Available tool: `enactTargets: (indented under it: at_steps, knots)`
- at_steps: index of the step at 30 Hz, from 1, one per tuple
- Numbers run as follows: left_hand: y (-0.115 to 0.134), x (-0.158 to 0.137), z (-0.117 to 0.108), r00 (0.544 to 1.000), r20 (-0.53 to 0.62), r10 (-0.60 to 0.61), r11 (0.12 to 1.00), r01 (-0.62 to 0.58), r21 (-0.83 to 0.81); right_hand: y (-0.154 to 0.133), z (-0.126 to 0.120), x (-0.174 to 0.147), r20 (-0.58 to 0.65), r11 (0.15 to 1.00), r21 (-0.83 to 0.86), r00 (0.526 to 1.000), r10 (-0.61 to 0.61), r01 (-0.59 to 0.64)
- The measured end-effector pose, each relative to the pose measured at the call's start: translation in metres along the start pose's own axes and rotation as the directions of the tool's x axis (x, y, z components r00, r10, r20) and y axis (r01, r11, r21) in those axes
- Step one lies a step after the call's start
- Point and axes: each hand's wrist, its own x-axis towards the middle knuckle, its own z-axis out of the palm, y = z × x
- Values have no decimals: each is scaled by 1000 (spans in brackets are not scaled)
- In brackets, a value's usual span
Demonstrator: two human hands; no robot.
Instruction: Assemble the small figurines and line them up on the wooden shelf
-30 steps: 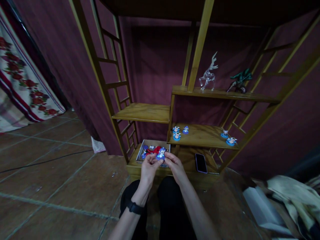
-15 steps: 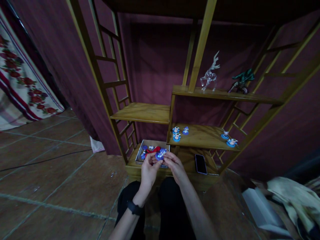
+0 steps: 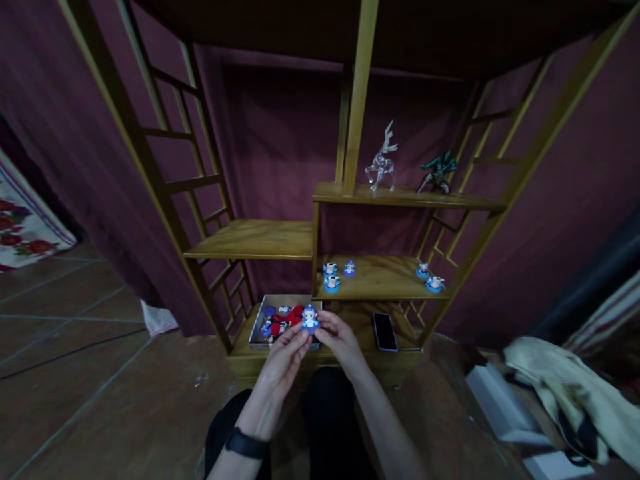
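Note:
A small purple and white figurine (image 3: 310, 321) on a round base stands upright between my fingertips. My left hand (image 3: 283, 360) pinches it from the left and below. From the right, my right hand (image 3: 343, 341) grips its side with thumb and fingers. Just behind them is an open cardboard box (image 3: 260, 327) with red, purple and white pieces in it. On the shelf beyond sit a similar purple figurine (image 3: 349, 269) and several blue-based ones, among them a figurine (image 3: 331, 284) at the left and another figurine (image 3: 435, 284) at the right.
The wooden shelf unit (image 3: 260, 239) rises in front of me. A dark phone (image 3: 385, 332) lies on its bottom board. Higher up stand a clear deer statuette (image 3: 383, 163) and a green-and-dark figure (image 3: 439, 172). White boxes and pale cloth (image 3: 550, 373) lie at the right.
The figurine has turned from tilted to upright, its front now showing, still held in both hands. My view has shifted, moving the shelf leftward in the picture.

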Motion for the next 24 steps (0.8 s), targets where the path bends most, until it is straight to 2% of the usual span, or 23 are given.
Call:
enactTargets:
  at_steps: [9, 19, 24]
  knots:
    - [-10, 4, 17, 999, 32, -32, 999, 33, -21, -7, -24, -1, 7, 998, -27, 999, -53, 53]
    - [-22, 6, 37, 997, 62, 43, 997, -47, 66, -9, -41, -1, 65, 998, -17, 996, -55, 56]
    - [-24, 5, 39, 997, 70, 31, 997, -36, 72, -10, -46, -2, 56, 997, -43, 997, -58, 60]
